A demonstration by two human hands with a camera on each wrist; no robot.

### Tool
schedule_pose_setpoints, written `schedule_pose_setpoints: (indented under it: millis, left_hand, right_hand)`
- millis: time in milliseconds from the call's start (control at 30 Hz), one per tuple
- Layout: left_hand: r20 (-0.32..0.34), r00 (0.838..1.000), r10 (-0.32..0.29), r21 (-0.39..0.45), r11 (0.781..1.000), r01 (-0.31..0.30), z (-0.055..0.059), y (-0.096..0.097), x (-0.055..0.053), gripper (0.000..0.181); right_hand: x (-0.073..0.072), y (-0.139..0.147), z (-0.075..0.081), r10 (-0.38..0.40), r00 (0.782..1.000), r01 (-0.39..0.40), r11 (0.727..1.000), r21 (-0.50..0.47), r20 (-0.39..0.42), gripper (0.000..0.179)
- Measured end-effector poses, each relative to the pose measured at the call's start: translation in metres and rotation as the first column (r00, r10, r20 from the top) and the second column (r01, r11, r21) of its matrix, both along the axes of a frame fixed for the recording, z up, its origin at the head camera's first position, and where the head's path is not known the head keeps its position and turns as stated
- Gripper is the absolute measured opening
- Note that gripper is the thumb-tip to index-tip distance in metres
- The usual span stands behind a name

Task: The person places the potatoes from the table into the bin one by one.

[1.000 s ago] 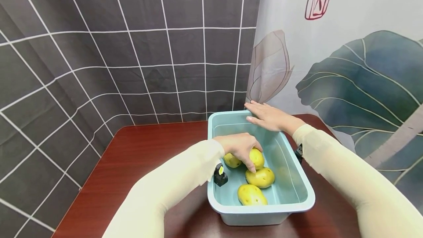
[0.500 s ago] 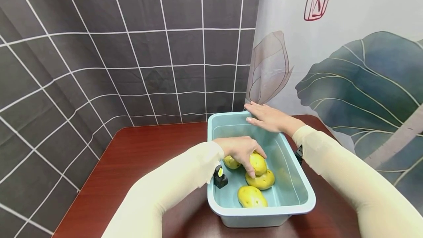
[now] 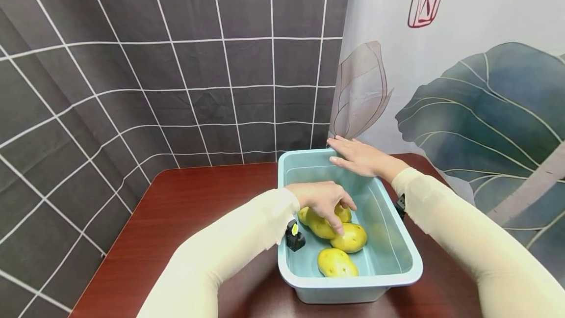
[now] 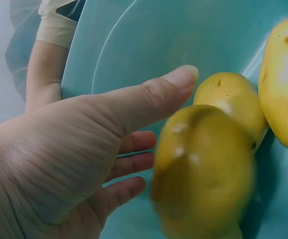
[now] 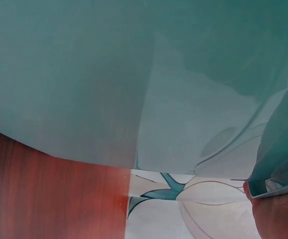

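Inside the light blue plastic bin (image 3: pixel 284 259) lie several yellow potatoes (image 3: pixel 337 263). My left hand (image 3: pixel 324 201) hovers low over them, its thumb and fingers spread apart. Just off those fingers, a motion-blurred potato (image 4: pixel 206 174) is tilted in the left wrist view, with a gap between it and the hand. Another potato (image 3: pixel 349 238) sits to its right, and one more is partly covered by the hand. My right hand (image 3: pixel 359 157) rests on the bin's far right corner with its fingers straight; the right wrist view shows part of that hand (image 5: pixel 281 219) by the rim.
The bin stands on a dark red wooden table (image 3: pixel 212 210). Behind it hang a grey curtain (image 3: pixel 247 63) with a white grid and a pale curtain (image 3: pixel 388 23) with printed leaves. A small black wrist camera (image 3: pixel 294 236) overlaps the bin's left wall.
The potato under my left hand has shifted leftward, out of the hold of the fingers, onto the others. The left hand stays over the bin. My right hand has not moved.
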State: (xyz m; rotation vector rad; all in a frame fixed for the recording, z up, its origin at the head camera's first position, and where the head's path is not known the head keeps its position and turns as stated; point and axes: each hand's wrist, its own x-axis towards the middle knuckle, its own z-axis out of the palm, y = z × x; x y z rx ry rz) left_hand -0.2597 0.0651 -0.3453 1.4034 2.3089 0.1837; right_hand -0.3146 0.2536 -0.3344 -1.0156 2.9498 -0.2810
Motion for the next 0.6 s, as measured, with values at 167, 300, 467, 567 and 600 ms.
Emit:
schedule_pose_setpoints:
  millis: [167, 300, 467, 567, 600]
  left_hand:
    - [-0.012, 1.0, 0.005, 0.021, 1.0, -0.005, 0.003, 0.0, 0.0, 0.073]
    - [-0.027, 1.0, 0.014, 0.036, 0.999, -0.013, 0.009, 0.0, -0.001, 0.074]
    - [-0.026, 0.999, 0.025, 0.035, 0.999, -0.025, 0.016, -0.001, 0.001, 0.074]
    - [-0.033, 0.999, 0.017, 0.025, 1.0, -0.016, 0.022, -0.001, 0.003, 0.074]
    - [-0.035, 0.999, 0.017, 0.023, 1.0, -0.016, 0.024, -0.001, 0.003, 0.075]
  right_hand:
    - [0.001, 0.0, 0.001, 0.003, 1.0, -0.003, 1.0, 0.0, 0.003, 0.07]
    - [0.0, 0.001, 0.002, -0.002, 1.0, 0.002, 1.0, 0.003, 0.009, 0.07]
    - [-0.001, 0.0, 0.003, -0.002, 1.0, 0.002, 1.0, -0.003, 0.016, 0.071]
    - [-0.002, 0.001, 0.001, -0.001, 1.0, 0.001, 1.0, -0.001, 0.015, 0.072]
    - [-0.002, 0.001, 0.0, -0.002, 1.0, 0.002, 1.0, 0.001, 0.015, 0.072]
